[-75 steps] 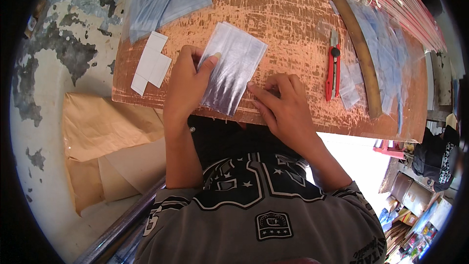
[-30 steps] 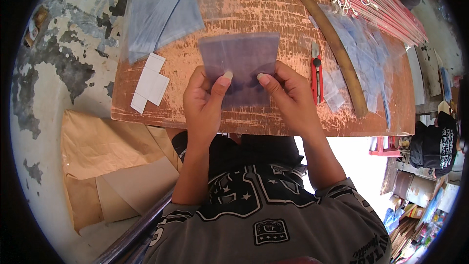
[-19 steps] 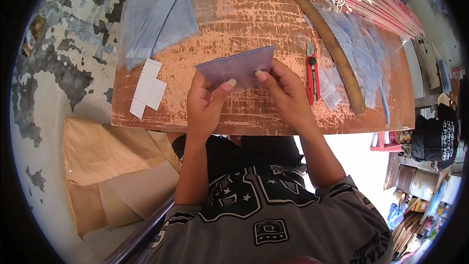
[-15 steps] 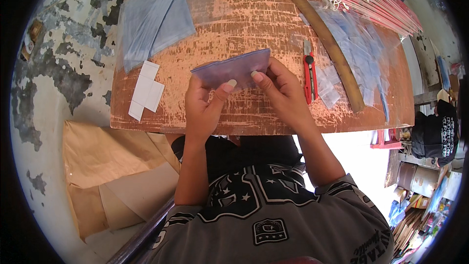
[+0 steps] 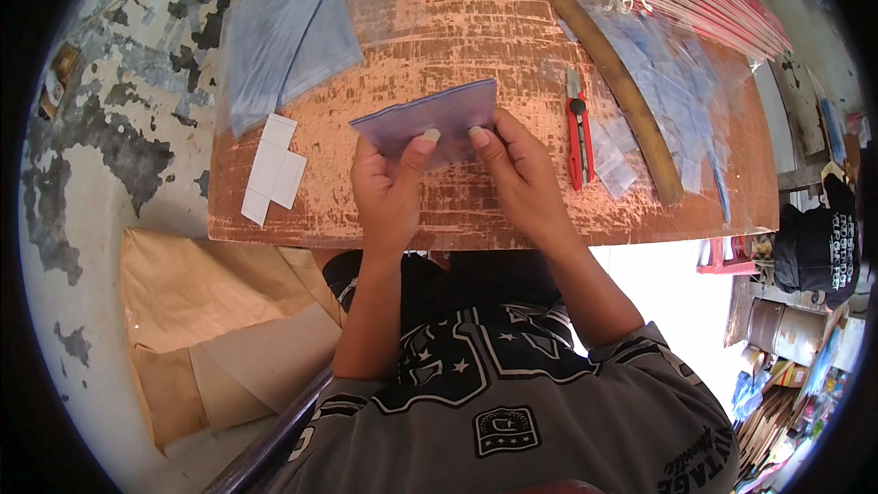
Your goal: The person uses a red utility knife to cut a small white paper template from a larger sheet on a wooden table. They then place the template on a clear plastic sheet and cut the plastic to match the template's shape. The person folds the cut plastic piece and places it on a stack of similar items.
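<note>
A small stack of bluish clear plastic sheets is held up over the near part of the table, its far edge tilted higher on the right. My left hand grips its lower left part, thumb on top and fingers hidden beneath. On its right side my right hand pinches it the same way. Right of that hand lies a red box cutter with its blade out, pointing away from me. White paper pieces with drawn lines lie on the table left of my left hand.
Larger plastic sheets are piled at the far left of the worn wooden table. A long wooden ruler-like strip lies right of the cutter, beside many cut plastic pieces. Pink bundles with white strings fill the far right corner.
Both hands have shifted slightly left with the plastic sheets, and the sheets' far edge sits a little farther up. The thumbs have come a bit closer together.
</note>
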The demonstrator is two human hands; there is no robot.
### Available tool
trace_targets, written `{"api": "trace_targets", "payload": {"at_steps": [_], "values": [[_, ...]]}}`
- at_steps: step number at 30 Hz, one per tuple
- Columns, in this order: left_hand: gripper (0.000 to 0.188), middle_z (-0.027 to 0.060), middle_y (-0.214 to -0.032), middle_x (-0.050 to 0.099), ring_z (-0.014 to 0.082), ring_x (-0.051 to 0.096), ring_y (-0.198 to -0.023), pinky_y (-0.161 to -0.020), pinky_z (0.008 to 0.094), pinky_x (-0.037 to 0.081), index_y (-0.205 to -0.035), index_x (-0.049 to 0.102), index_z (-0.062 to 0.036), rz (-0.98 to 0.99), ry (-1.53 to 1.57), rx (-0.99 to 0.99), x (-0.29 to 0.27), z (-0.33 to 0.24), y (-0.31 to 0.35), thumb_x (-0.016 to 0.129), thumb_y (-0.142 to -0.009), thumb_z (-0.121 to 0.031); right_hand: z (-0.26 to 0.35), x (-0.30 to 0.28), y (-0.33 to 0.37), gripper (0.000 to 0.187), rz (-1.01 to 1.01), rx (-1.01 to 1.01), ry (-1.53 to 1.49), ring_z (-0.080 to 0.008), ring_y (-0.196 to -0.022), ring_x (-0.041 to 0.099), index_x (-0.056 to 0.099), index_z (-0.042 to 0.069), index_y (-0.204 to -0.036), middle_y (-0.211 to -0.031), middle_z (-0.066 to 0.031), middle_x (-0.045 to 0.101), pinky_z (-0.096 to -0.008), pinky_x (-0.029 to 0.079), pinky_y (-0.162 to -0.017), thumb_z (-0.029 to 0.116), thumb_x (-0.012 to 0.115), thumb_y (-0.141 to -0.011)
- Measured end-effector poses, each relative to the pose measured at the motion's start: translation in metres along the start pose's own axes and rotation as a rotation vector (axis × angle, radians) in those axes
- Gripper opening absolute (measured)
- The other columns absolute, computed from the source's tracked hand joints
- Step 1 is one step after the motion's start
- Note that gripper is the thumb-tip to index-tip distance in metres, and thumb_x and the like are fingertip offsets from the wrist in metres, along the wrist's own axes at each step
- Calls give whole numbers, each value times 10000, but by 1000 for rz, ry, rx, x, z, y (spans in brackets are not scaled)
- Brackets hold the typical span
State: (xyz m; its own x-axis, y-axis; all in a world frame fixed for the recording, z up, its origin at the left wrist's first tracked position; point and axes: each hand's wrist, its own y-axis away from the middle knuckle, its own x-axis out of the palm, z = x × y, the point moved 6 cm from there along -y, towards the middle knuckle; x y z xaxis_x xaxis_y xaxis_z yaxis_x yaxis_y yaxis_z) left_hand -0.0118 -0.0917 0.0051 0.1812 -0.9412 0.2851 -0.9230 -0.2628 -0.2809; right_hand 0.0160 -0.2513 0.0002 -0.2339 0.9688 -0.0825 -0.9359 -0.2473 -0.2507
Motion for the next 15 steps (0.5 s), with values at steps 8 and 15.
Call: {"api": "trace_targets", "payload": {"at_steps": [8, 15], "values": [[360, 71, -1239, 639, 137, 592, -1116, -987, 287, 464, -1324, 540, 13, 56, 45, 22, 0, 1, -1, 655, -1004, -105, 5, -4, 0, 219, 10, 9, 80, -141, -850, 577, 612, 18, -1158, -922, -87, 649, -297, 475, -795, 210, 547, -1073], [246, 54, -1077, 698, 93, 627, -984, -887, 244, 498, -1202, 633, 40, 49, -38, 11, -15, -1, -4, 644, -1023, -128, 7, -8, -5, 208, 24, 26, 208, -142, -810, 585, 630, 3, -1071, -868, -87, 654, -297, 480, -754, 202, 571, -1061]]}}
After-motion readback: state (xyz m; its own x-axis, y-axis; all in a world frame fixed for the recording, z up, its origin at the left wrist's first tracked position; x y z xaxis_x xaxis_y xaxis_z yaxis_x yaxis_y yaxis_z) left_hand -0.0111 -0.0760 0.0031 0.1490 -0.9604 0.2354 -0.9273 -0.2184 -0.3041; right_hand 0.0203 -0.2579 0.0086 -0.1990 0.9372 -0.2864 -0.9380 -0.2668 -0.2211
